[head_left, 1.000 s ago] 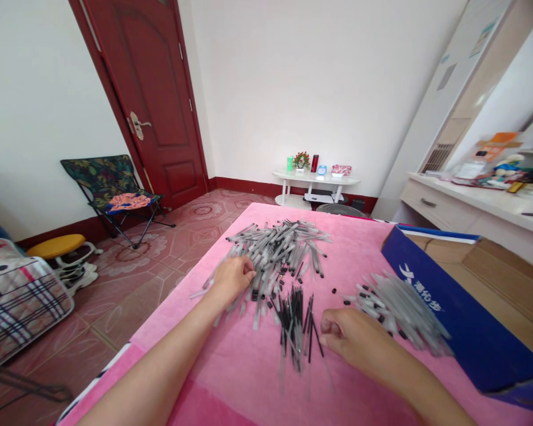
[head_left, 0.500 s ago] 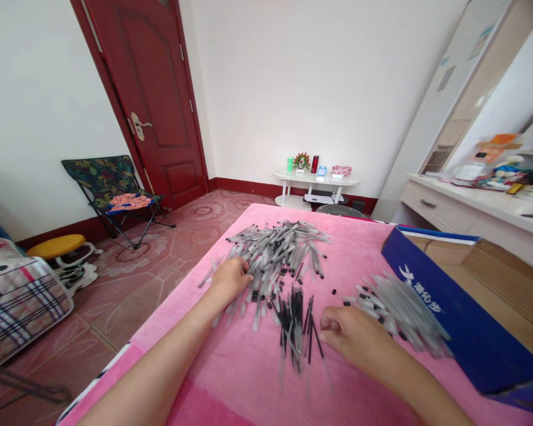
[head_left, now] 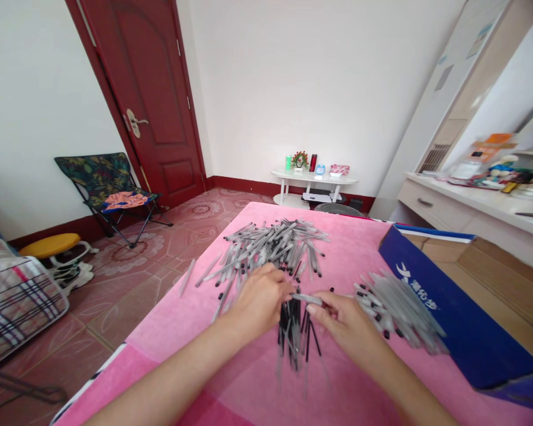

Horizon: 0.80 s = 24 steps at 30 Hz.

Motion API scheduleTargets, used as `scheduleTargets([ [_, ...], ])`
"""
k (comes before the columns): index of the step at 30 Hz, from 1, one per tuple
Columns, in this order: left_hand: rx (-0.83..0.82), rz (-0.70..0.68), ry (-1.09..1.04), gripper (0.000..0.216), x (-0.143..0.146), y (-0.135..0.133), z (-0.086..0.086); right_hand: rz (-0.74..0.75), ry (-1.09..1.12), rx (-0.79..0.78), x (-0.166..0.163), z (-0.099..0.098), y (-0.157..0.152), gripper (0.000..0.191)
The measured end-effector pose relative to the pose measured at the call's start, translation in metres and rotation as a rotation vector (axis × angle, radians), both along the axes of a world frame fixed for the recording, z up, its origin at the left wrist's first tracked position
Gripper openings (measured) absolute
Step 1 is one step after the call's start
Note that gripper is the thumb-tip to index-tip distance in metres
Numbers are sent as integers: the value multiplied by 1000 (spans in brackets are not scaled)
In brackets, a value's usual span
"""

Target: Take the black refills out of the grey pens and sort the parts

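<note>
A translucent grey pen [head_left: 308,299] lies level between my two hands. The fingers of my left hand [head_left: 263,299] are closed at its left end, and my right hand [head_left: 344,316] pinches its right end between thumb and fingers. Just below the hands, a bundle of thin black pen refills [head_left: 293,331] lies on the pink cloth, partly covered. Beyond my left hand spreads a heap of clear pen barrels and black caps [head_left: 279,242]. To the right of my right hand, a second group of pens [head_left: 400,307] lies side by side.
A blue cardboard box [head_left: 453,319] stands open at the right on the pink-covered table [head_left: 169,373]. One loose barrel [head_left: 187,278] lies near the left table edge. Farther off are a folding chair [head_left: 109,183], a low white table [head_left: 315,176] and a drawer cabinet [head_left: 430,204].
My left hand has moved right from the heap and met my right hand, which rose slightly. A pen now shows between them. A loose barrel now lies near the left edge.
</note>
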<state>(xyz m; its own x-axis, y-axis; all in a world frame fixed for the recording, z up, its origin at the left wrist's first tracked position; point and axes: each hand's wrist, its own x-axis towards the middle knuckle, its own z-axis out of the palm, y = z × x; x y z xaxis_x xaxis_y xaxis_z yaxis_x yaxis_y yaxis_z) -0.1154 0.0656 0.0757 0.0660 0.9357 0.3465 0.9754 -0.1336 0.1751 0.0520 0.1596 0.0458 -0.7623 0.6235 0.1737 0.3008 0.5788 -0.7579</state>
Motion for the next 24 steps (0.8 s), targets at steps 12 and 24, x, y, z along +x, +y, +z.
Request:
scheduleTargets([
  [12, 15, -99, 63, 16, 17, -4, -9, 59, 128, -633, -5, 8, -13, 43],
  [24, -360, -186, -722, 40, 7, 1, -8, 111, -20, 62, 11, 34, -4, 32],
])
